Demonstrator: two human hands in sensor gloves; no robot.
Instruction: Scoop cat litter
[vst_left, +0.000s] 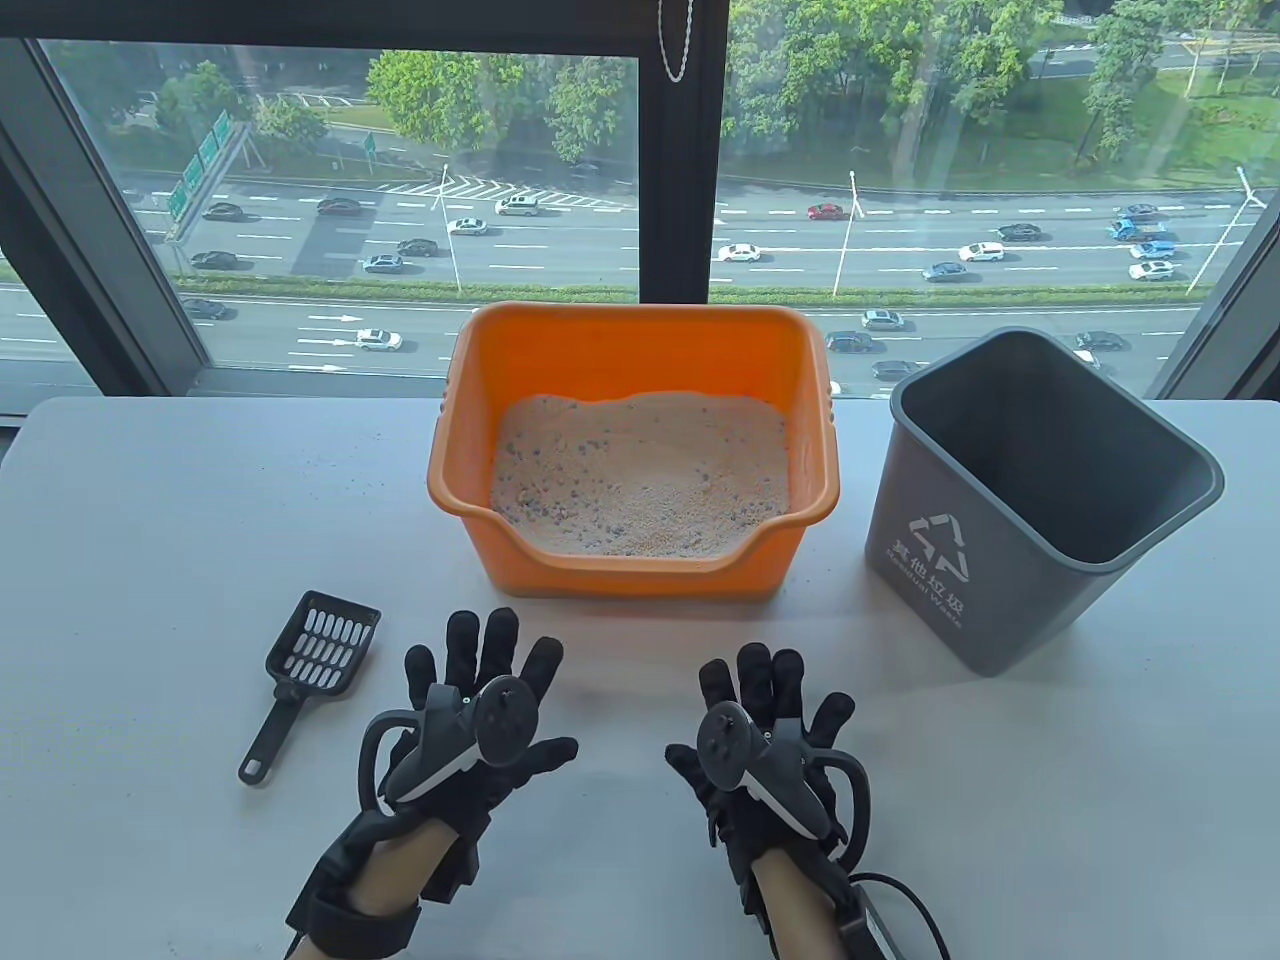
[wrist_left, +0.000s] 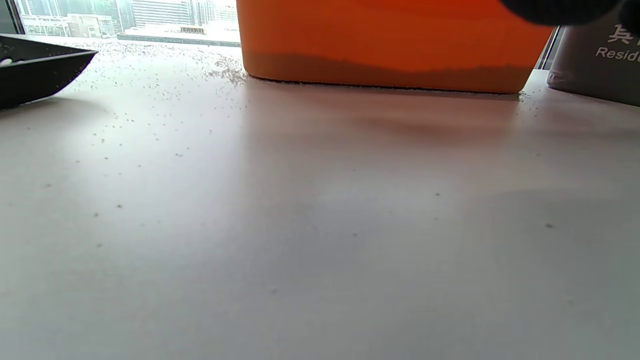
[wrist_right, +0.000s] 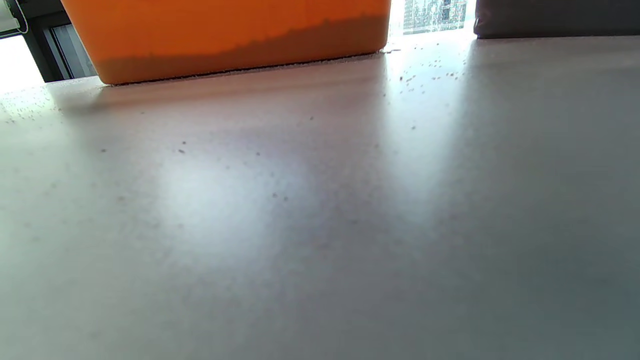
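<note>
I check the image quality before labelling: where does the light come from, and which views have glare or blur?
Table view: daylight comes through the window behind the orange plastic litter box, everything sharp, the frame edges bent by the wide lens. Left wrist view: the white table shows soft shadows, and the black slotted scoop is blurred. Right wrist view: a bright glare patch lies on the table.

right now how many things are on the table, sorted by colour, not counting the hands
orange: 1, the litter box
grey: 1, the waste bin
black: 1, the scoop
total: 3
</note>
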